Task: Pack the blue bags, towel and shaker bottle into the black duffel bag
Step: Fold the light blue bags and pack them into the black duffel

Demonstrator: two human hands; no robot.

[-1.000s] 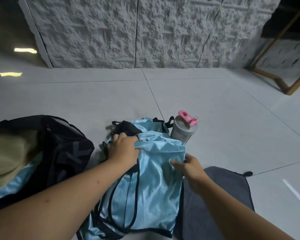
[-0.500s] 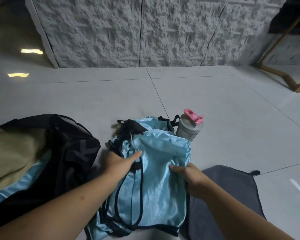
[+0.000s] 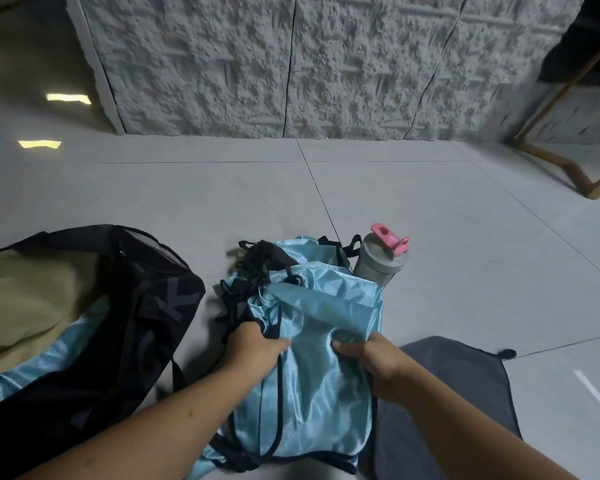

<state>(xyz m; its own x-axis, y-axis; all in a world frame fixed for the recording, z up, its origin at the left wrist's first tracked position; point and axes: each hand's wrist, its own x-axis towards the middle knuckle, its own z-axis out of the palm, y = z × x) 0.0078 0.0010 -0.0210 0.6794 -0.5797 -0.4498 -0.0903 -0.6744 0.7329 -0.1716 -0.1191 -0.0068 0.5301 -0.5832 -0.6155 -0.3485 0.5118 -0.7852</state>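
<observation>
A pile of shiny light-blue drawstring bags [image 3: 321, 386] with black cords lies on the floor in front of me. My left hand [image 3: 253, 348] grips the top bag's left edge and cords. My right hand [image 3: 371, 358] grips its right edge, where the top of the bag is folded down. The open black duffel bag [image 3: 142, 306] sits at the left with a beige cloth and one blue bag [image 3: 49, 362] inside. A grey shaker bottle [image 3: 378, 261] with a pink cap stands behind the pile. A dark grey towel [image 3: 444, 393] lies flat at the right, partly under my right arm.
A rough white wall [image 3: 326, 64] runs across the back. A wooden frame [image 3: 568, 154] stands at the far right. Grey floor tiles [image 3: 465, 237] lie beyond the bottle.
Both hands have slid down the top blue bag toward me and closed on its edges. The bag's upper part now folds over diagonally.
</observation>
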